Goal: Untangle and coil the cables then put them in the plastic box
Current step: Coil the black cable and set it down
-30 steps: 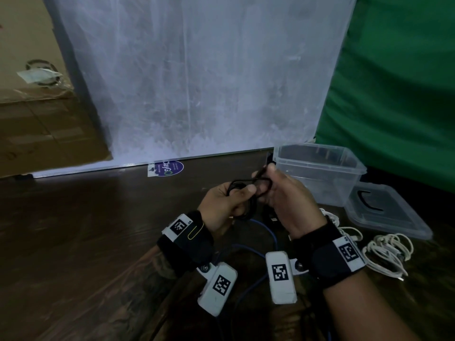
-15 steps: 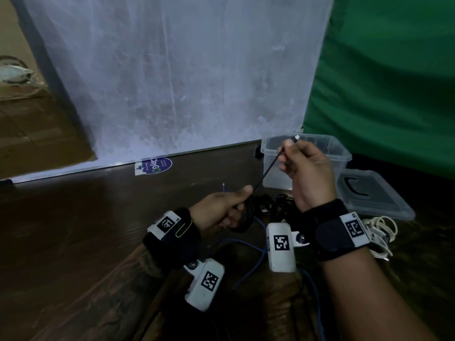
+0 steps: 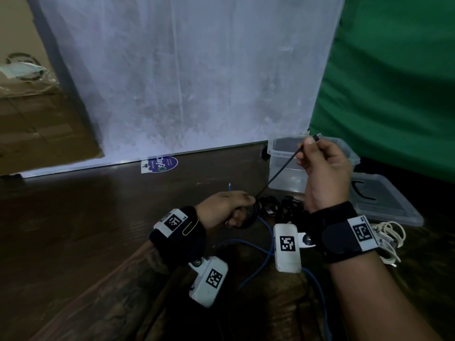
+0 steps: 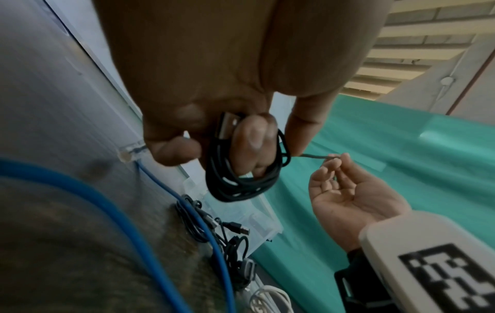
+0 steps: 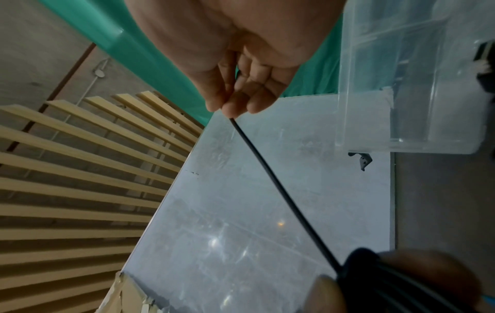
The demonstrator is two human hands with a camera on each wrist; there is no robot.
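My left hand [image 3: 229,207] grips a coil of black cable [image 4: 241,169] low over the dark wooden table; loops wrap round its fingers. A straight length of the same black cable [image 3: 283,169] runs up and right to my right hand [image 3: 320,166], which pinches it near its plug end [image 3: 317,137] in front of the clear plastic box [image 3: 347,153]. In the right wrist view the taut black cable [image 5: 278,186] leaves my right fingertips [image 5: 235,110] toward the coil. Loose black cables [image 3: 280,205] lie tangled between my hands.
A blue cable [image 3: 266,259] snakes across the table under my wrists. White cables [image 3: 389,237] lie bundled at the right. The box lid [image 3: 391,205] rests right of the box. A white panel [image 3: 184,77] and green cloth [image 3: 394,77] stand behind.
My hands were together at the coil; the right hand then drew the cable's end up and to the right, and the left hand sank with the coil.
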